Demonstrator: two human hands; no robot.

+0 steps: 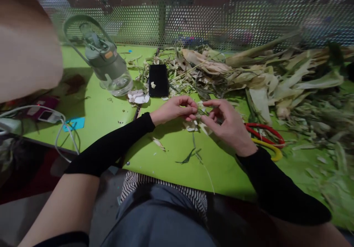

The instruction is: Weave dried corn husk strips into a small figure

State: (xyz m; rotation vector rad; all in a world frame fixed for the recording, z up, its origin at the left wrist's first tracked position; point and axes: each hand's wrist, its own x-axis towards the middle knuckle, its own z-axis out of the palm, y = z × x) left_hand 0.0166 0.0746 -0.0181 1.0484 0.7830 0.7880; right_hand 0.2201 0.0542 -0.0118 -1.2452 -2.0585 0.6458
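A green table (163, 164) runs from left to right, its front edge against the person's lap. Both hands work well in from that edge; between them and it, green surface shows around a thin leafy sprig (189, 156). A dark phone (159, 83) lies just beyond the left hand (177, 110), with a water bottle (106, 64) standing farther left. A heap of dry husks (265, 75) crowds the back edge and right side, and red and yellow looped handles (273, 152) lie beside the right wrist. Between the hands is a small pale plant piece (203, 108), pinched by the left fingertips. The right hand's (226, 123) thumb and forefinger stand narrowly apart at it; whether they grip cannot be told. Fingers hide the piece's long axis.
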